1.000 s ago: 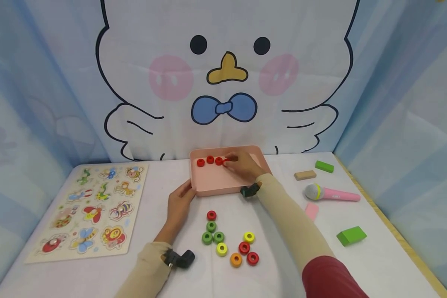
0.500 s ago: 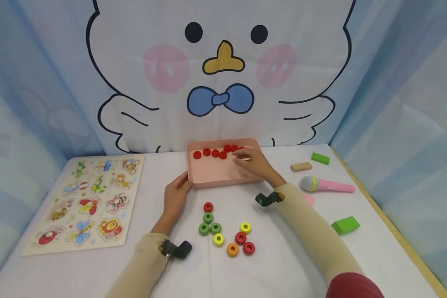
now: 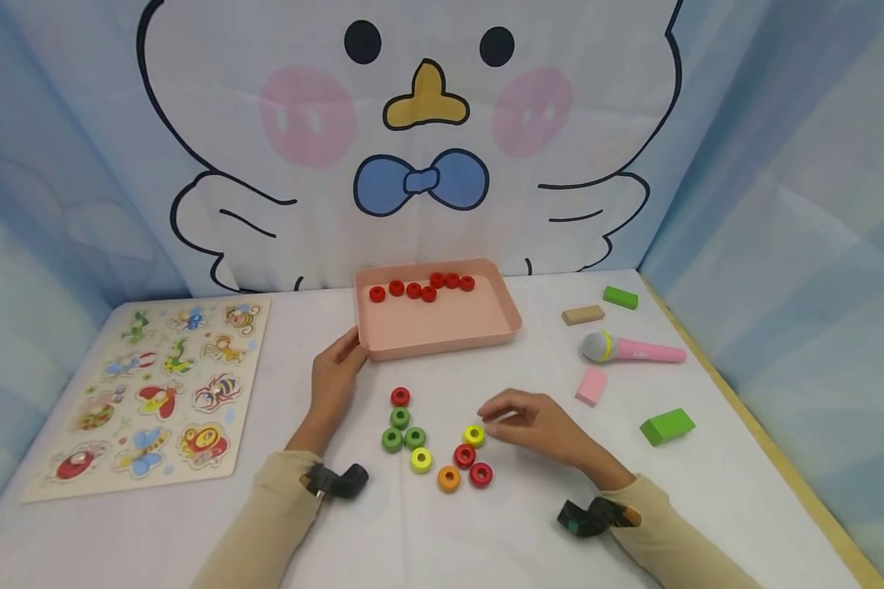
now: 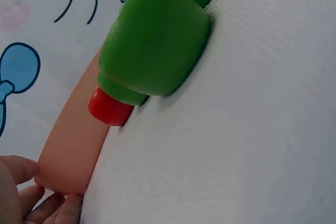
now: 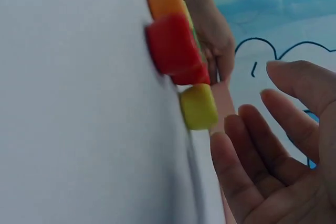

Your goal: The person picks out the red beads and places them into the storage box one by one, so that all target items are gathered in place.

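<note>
My left hand (image 3: pixel 333 383) holds the near left corner of a pink tray (image 3: pixel 442 331), thumb and fingers at its edge. Along the tray's back lie several red beads (image 3: pixel 414 290). Over the white table, my right hand (image 3: pixel 538 425) has relaxed fingers with nothing held, just right of a yellow bead (image 3: pixel 474 435); a small gap shows between them in the right wrist view. Two red beads (image 3: pixel 481 475) and an orange bead (image 3: pixel 448 478) lie close by. Left of these are another yellow bead (image 3: pixel 421 460), three green beads (image 3: pixel 392 440) and one red bead (image 3: pixel 400 397).
A wooden insect puzzle board (image 3: pixel 147 393) lies at the left. On the right are a pink toy microphone (image 3: pixel 644 351), green blocks (image 3: pixel 667 427), a pink block (image 3: pixel 592 385) and a plain wooden block (image 3: pixel 583 315). A printed curtain (image 3: pixel 420 237) stands behind the table.
My right hand has let go of a red bead in the tray and come back toward me to the loose beads. More red beads show in the tray. The left hand stays at the corner.
</note>
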Available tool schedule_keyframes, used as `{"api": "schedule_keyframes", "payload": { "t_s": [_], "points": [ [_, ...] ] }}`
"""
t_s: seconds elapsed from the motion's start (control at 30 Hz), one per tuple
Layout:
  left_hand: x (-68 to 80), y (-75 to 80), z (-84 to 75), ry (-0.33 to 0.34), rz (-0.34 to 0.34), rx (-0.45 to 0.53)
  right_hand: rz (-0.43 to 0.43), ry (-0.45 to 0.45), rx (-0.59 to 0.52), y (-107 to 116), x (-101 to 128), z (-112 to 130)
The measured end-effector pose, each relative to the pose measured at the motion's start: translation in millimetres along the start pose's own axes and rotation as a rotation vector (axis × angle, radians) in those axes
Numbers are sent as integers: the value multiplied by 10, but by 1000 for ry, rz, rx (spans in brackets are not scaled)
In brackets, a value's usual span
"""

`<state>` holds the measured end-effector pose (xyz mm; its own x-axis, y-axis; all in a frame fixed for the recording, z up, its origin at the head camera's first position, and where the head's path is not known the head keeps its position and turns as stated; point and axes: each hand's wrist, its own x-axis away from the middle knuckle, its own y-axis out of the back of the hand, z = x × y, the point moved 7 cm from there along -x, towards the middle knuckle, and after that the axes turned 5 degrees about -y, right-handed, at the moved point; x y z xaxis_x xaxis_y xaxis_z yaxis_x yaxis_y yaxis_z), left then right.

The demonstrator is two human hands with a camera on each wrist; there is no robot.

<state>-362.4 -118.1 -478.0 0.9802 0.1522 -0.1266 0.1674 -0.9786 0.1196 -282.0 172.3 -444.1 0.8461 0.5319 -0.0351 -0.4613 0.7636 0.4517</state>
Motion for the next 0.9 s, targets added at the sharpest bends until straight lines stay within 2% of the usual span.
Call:
{"api": "schedule_keyframes", "payload": {
  "t_s": [0.1,0.2,0.37,0.5,0.6,0.73,0.8,0.9],
  "points": [
    [-15,5,-4,16,-1,-6,59,36,-1,-145,194,0],
    [-23,14,0,28,-6,-3,79,90,18,-261,307,20],
    [-14,-9,-2,38,8,21,45,207,75,-359,377,66],
    [9,-8,4,43,6,32,17,257,111,-385,390,82],
    [12,-8,8,38,4,35,22,226,111,-366,389,78],
    [-2,-17,24,33,3,29,31,114,104,-215,328,80],
    [-11,-19,30,32,-2,27,27,55,103,-71,221,96],
    [-17,-25,45,30,-12,29,-2,-37,114,210,-73,112]
  ]
}}
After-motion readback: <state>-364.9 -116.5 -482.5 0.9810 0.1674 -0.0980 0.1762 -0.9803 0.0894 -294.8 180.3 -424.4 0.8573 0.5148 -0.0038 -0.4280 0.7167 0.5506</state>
